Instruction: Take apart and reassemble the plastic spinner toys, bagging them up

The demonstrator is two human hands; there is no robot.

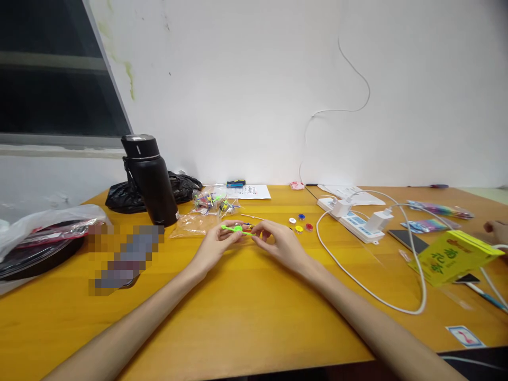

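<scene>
Tabletop (254,317) below, left fingers (230,239) hold a green piece (238,229).

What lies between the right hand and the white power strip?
The head view shows a white disc, blue disc, yellow disc and red disc, then some white cable.
</scene>
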